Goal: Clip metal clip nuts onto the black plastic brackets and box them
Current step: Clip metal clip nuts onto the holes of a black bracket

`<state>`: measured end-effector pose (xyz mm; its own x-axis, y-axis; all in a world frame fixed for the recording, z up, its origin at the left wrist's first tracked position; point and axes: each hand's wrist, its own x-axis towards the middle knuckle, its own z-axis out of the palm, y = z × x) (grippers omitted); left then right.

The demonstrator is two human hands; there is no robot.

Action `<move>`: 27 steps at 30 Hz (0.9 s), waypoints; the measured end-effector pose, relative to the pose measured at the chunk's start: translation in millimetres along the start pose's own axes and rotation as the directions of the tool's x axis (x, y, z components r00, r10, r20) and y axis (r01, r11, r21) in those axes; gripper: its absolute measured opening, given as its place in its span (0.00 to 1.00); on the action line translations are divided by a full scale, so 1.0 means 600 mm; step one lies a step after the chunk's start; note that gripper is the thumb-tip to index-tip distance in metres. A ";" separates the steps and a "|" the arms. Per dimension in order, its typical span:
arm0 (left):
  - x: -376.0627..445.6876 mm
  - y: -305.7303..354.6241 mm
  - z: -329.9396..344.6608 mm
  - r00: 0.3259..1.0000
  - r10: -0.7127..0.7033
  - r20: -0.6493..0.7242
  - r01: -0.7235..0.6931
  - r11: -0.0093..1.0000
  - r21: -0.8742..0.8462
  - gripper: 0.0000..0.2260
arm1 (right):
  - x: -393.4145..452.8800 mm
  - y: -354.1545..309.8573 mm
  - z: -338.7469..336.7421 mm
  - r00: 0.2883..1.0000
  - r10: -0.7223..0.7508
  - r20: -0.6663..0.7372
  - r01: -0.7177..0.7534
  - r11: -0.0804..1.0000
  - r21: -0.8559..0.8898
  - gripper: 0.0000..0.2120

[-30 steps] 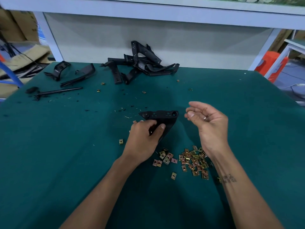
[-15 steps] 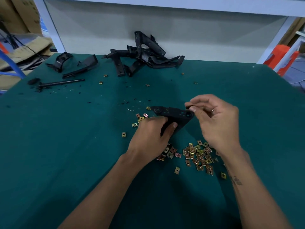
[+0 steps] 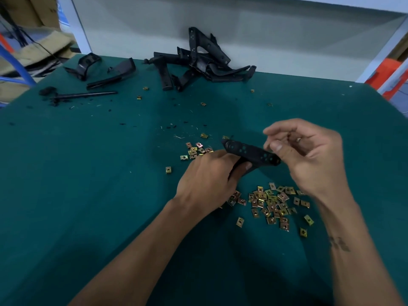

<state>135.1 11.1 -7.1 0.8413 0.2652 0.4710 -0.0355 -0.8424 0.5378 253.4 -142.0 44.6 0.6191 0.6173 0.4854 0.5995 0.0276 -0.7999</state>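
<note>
While my left hand grips the black bracket from below, fingers curled round its lower arm, it sits just above the green table. My right hand hovers at the bracket's right end, thumb and forefinger pinched close; whether a clip nut is between them I cannot tell. Loose clip nuts lie scattered beneath my wrists, more brackets piled at the far edge

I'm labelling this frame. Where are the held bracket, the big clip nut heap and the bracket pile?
held bracket (image 3: 251,152): head view, its holed top face.
big clip nut heap (image 3: 272,200): head view, heap's middle.
bracket pile (image 3: 199,60): head view, central parts.
</note>
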 end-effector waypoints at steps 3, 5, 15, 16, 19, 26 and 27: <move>0.000 0.002 0.001 1.000 0.014 0.011 -0.015 0.999 0.036 0.15 | -0.001 -0.002 -0.007 0.998 0.015 0.053 -0.012 0.998 -0.054 0.17; 0.000 0.002 0.002 1.000 0.018 0.002 -0.018 0.999 0.035 0.15 | -0.002 -0.002 -0.011 0.997 0.033 0.064 -0.027 0.996 -0.085 0.16; 0.001 -0.005 0.008 0.999 -0.001 -0.038 0.002 1.000 0.015 0.13 | -0.002 -0.004 -0.006 0.998 -0.060 0.013 0.061 0.959 -0.277 0.14; 0.001 -0.006 0.008 0.999 0.000 -0.036 0.001 1.000 0.014 0.13 | -0.002 -0.003 -0.006 0.998 -0.064 0.017 0.066 0.955 -0.289 0.14; 0.000 -0.006 0.009 0.999 0.010 -0.042 -0.009 1.000 0.012 0.13 | -0.003 -0.002 -0.003 0.999 -0.029 0.044 0.039 0.967 -0.252 0.15; 0.000 -0.009 0.008 0.994 0.005 -0.107 -0.008 1.000 -0.021 0.11 | 0.002 -0.003 0.012 0.999 0.045 -0.002 -0.045 0.999 0.030 0.23; 0.000 -0.010 0.008 0.992 0.006 -0.126 -0.009 1.000 -0.026 0.11 | 0.004 -0.003 0.013 0.998 0.058 -0.019 -0.056 0.995 0.088 0.24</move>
<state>137.6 13.8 -13.7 0.7667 0.3168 0.5584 -0.0572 -0.8325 0.5510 249.5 -134.3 44.6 0.6623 0.6026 0.4451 0.5170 0.0624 -0.8537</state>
